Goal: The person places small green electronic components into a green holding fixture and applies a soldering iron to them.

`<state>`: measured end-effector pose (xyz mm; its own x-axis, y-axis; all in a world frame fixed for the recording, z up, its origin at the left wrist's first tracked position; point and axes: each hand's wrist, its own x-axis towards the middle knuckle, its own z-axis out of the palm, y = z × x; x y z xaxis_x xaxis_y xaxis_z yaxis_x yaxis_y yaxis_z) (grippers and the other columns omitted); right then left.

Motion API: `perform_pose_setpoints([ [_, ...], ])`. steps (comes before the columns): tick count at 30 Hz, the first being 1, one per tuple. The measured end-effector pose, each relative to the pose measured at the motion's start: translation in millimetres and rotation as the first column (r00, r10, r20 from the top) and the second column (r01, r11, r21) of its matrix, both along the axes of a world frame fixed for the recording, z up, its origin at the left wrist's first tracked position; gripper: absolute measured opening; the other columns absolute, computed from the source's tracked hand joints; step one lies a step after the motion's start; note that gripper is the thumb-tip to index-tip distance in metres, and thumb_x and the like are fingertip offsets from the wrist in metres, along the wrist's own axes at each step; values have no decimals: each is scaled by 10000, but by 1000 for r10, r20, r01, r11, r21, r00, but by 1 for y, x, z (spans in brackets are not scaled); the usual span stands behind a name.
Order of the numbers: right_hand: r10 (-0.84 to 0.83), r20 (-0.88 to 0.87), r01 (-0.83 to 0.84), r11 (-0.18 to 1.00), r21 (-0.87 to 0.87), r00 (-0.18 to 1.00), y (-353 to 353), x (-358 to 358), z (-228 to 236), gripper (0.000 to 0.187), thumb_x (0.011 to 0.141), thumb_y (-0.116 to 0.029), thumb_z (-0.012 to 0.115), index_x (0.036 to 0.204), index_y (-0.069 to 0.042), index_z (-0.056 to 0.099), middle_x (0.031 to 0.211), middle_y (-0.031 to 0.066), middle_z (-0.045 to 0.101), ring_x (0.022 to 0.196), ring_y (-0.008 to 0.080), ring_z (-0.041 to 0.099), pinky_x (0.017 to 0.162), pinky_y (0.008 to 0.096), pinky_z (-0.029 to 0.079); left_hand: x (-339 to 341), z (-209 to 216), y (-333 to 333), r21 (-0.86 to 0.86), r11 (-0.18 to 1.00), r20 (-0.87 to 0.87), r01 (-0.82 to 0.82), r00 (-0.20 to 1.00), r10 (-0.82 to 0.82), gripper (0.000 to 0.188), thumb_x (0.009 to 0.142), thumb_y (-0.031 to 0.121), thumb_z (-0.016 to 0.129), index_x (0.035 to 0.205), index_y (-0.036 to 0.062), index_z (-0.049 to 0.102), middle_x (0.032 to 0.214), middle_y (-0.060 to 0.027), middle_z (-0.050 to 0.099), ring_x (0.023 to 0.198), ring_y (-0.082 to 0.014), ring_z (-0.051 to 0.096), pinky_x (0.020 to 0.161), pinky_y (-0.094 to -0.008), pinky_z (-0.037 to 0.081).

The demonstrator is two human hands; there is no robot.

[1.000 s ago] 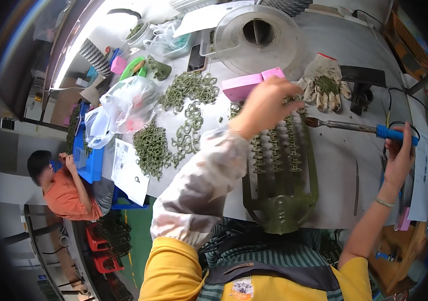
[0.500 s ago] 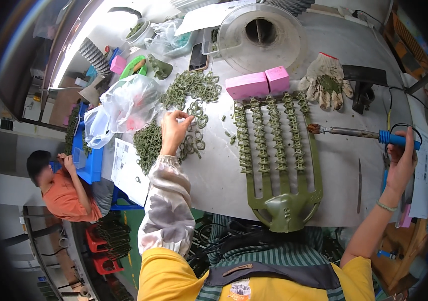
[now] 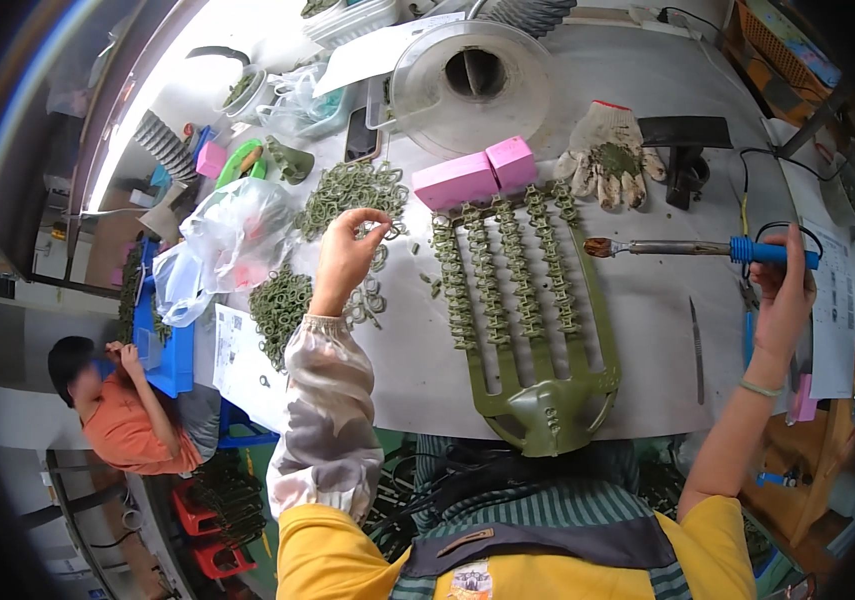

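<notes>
My right hand (image 3: 779, 305) grips a soldering iron (image 3: 742, 250) by its blue handle. Its dark brown tip points left, close to the right bar of a green wax-like frame (image 3: 554, 420). Rows of small green ring pieces (image 3: 520, 275) line the frame's bars. My left hand (image 3: 342, 262) has thumb and fingertips pinched together, over the table left of the frame. Whatever lies in that pinch is too small to make out. Around this hand are heaps of loose green rings, one pile (image 3: 347, 192) beyond it and another pile (image 3: 280, 308) to its left.
Pink blocks (image 3: 455, 181) stand at the frame's far end, with a stained glove (image 3: 609, 155) and a dark stand (image 3: 685, 150) to their right. A thin blade (image 3: 696, 350) lies right of the frame. A plastic bag (image 3: 242, 225) lies left; a person (image 3: 137, 420) sits beyond.
My left hand has lifted off the ring piles and come toward the frame. The iron stays held near the frame's right bar. The whole view has shifted slightly.
</notes>
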<state>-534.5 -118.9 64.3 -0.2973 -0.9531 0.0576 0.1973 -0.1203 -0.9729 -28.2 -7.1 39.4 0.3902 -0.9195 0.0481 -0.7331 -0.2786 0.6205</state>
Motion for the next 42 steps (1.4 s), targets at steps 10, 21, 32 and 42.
perform_pose_setpoints([
  [10,14,6,-14,1000,-10,1000,-1,2,-2,321,875,-344,735,875,-26,695,792,80,695,586,122,670,568,218,562,-55,22,-9,-149,988,-610,31,784,-117,169,887,55,699,1038,-18,685,922,-65,711,841,-119,670,762,-237,545],
  [21,35,-11,-35,999,16,999,-9,19,-6,362,881,-371,718,849,-12,686,755,82,685,579,137,679,553,232,562,-178,10,-74,-263,786,282,559,824,-492,147,814,125,741,959,99,735,828,-78,693,786,-254,609,742,-346,495],
  [32,65,33,-66,997,35,997,-19,31,-21,374,881,-372,718,845,-1,686,724,83,680,572,144,677,536,245,565,-187,-5,-93,-181,767,454,616,744,-490,121,771,168,755,884,137,727,761,-12,687,825,-225,550,776,-363,414],
  [42,-19,-14,19,1000,12,1000,-6,-2,-4,338,871,-355,736,895,-20,690,783,84,689,567,122,664,547,217,557,-158,16,-91,-402,786,126,470,878,-461,144,838,129,732,964,63,710,850,-72,703,789,-206,634,750,-334,499],
])
